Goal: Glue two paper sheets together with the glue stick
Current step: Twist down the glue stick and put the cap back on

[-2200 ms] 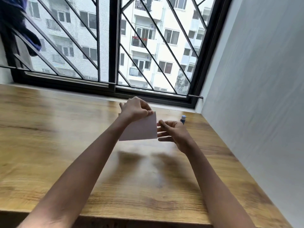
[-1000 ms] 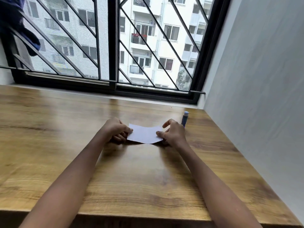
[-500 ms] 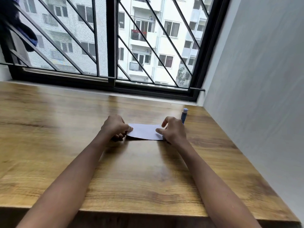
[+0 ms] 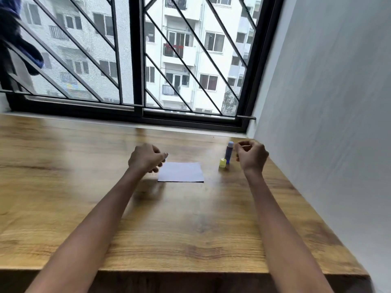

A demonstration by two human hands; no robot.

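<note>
White paper lies flat on the wooden table between two loosely curled, empty hands, left hand at its left edge, right hand beside the upright blue glue stick and its yellow cap, which a careless reach could topple.

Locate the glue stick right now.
Head view: the glue stick stands upright on the table, far right near the wall, between the paper and the right hand, a yellow cap beside its base.
</note>
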